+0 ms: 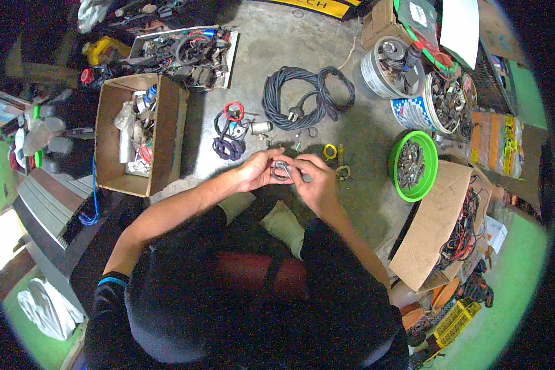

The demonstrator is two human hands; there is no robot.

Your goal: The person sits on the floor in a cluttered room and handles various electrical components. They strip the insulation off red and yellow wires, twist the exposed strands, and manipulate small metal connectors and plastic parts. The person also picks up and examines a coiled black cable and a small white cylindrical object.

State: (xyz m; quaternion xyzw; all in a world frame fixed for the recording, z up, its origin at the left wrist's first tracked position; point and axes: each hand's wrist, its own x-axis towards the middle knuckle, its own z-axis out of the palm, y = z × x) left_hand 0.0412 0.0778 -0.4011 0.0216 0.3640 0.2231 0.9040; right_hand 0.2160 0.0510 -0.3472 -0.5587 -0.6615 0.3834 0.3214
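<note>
Small metal piece (280,174), in front of me above the floor (253,43) | left hand (257,171) holds it; right hand (317,184) fingers at it, grip unclear | I judge: two-handed fine work; next move calls for steady left support | dark cable coil (276,92) beyond

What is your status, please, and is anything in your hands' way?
Left hand holding small metal piece. Right hand close beside it. Coiled dark cable ahead, clear of both.
</note>
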